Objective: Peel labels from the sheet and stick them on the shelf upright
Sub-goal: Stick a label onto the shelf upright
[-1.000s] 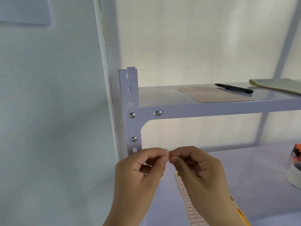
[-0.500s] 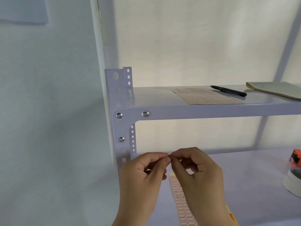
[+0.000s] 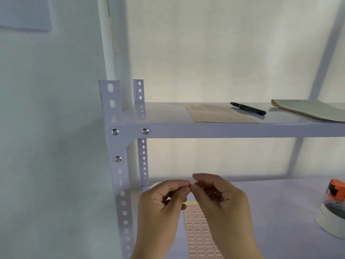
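My left hand [image 3: 164,200] and my right hand [image 3: 222,200] meet fingertip to fingertip above the lower shelf, pinching a tiny label [image 3: 190,184] between them. It is too small to make out in detail. Under my hands a label sheet [image 3: 197,230] with red-bordered labels lies flat on the lower shelf. The front shelf upright [image 3: 119,180], pale lilac with slotted holes, stands just left of my left hand. A rear upright [image 3: 143,157] shows behind it.
On the upper shelf [image 3: 224,130] lie a second label sheet [image 3: 218,113], a black pen [image 3: 248,108] and a yellowish notepad [image 3: 308,109]. An orange tape dispenser [image 3: 335,190] and a white tape roll [image 3: 330,219] sit at the lower right.
My view has shifted right, so the shelf upright now appears further left of my hands. Both hands stay pinched together over the label sheet, the fingertips working slightly.
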`<control>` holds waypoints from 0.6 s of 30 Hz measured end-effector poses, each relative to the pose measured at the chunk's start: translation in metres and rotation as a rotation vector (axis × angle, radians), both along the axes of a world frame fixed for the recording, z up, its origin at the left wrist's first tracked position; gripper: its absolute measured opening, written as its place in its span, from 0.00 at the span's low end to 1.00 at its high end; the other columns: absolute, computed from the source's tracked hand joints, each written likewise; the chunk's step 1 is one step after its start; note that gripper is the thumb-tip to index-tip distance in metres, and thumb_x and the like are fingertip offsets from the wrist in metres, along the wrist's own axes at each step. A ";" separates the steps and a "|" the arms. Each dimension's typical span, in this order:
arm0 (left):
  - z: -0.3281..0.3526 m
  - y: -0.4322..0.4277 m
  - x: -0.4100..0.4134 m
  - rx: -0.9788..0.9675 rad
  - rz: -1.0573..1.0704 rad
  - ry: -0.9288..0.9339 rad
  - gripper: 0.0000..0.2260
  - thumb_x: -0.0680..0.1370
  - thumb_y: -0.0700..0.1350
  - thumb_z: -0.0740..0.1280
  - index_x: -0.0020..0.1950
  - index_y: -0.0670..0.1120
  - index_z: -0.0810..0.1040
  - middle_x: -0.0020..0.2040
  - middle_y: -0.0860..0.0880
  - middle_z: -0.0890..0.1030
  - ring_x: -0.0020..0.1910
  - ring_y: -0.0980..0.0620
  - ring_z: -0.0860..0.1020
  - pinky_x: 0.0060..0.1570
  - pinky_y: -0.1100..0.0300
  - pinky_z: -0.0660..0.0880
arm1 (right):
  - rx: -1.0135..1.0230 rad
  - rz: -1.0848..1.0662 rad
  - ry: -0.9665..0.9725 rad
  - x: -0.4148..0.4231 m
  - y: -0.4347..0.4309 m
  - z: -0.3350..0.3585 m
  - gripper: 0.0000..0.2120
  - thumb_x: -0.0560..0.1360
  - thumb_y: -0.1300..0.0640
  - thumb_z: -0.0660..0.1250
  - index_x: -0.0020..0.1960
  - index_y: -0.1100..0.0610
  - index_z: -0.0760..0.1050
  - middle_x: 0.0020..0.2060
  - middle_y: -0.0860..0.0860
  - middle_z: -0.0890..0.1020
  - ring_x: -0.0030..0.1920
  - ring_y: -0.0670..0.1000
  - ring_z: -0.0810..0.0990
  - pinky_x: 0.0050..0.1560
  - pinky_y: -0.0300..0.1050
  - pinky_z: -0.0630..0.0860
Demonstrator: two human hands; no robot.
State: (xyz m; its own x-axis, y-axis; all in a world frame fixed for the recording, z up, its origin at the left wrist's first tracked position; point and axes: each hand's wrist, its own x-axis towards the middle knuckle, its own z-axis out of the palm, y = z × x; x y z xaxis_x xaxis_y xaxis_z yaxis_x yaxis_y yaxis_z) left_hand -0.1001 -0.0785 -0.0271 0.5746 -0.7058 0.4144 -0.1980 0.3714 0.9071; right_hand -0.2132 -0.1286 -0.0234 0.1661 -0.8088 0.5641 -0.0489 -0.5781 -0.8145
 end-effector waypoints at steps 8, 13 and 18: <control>-0.017 -0.005 -0.015 0.102 0.137 -0.060 0.21 0.75 0.33 0.71 0.35 0.61 0.84 0.32 0.52 0.86 0.26 0.58 0.77 0.34 0.47 0.83 | 0.029 0.106 0.178 -0.009 -0.006 -0.009 0.12 0.74 0.65 0.70 0.36 0.51 0.79 0.33 0.43 0.82 0.29 0.43 0.77 0.29 0.28 0.68; -0.032 -0.010 -0.016 0.123 0.253 -0.133 0.20 0.73 0.34 0.73 0.41 0.63 0.84 0.31 0.61 0.85 0.28 0.59 0.80 0.32 0.54 0.81 | 0.021 0.075 0.259 -0.003 -0.015 -0.025 0.11 0.73 0.64 0.70 0.36 0.51 0.78 0.38 0.44 0.81 0.29 0.46 0.76 0.28 0.30 0.68; -0.053 -0.020 -0.001 0.251 0.262 -0.118 0.20 0.75 0.37 0.72 0.38 0.65 0.83 0.37 0.66 0.84 0.33 0.60 0.79 0.36 0.56 0.82 | 0.128 0.023 0.291 0.014 -0.037 -0.030 0.10 0.73 0.58 0.71 0.35 0.48 0.77 0.32 0.45 0.82 0.30 0.43 0.77 0.31 0.31 0.72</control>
State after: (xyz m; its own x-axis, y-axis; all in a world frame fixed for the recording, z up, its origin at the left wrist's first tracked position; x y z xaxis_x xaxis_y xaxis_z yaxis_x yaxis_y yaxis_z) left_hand -0.1014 -0.0986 -0.0803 0.7081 -0.6290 0.3210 -0.3651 0.0630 0.9288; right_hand -0.1987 -0.1659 -0.0536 0.3248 -0.8643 0.3841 -0.2789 -0.4756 -0.8343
